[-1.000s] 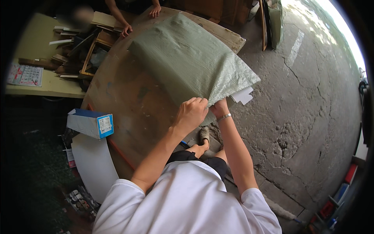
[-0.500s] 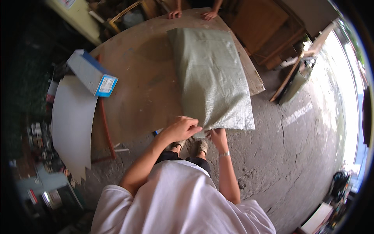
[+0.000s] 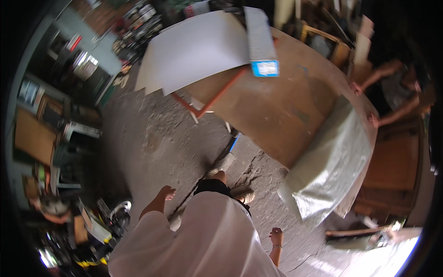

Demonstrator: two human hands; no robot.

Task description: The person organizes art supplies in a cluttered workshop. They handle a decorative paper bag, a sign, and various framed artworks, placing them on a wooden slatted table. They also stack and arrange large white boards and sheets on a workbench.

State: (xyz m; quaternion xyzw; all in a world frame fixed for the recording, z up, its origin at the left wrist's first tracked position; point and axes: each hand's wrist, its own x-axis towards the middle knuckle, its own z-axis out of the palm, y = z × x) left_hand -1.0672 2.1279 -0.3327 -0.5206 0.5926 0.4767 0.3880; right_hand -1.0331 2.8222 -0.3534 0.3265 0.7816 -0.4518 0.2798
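Observation:
My left hand [image 3: 167, 192] hangs beside my body above the concrete floor, its fingers loosely bent and holding nothing. On the other side, my right hand [image 3: 276, 236] hangs low, a band round its wrist, also with nothing in it. A pale green woven sack [image 3: 333, 159] lies over the right end of the brown wooden table [image 3: 272, 115], one end drooping past the edge. The sack is apart from both hands, with my right hand the nearer one.
White sheets [image 3: 198, 51] and a blue-and-grey box [image 3: 261, 44] lie at the table's far left, by a reddish wooden frame [image 3: 221, 92]. Another person's hands [image 3: 373, 120] rest on the table's right edge. Cabinets [image 3: 390, 161] and leaning boards stand beyond; machinery [image 3: 92, 221] is at left.
Both my hands have left the sack's near end and dropped to my sides. My view and body have turned left, so the table and sack now appear further right.

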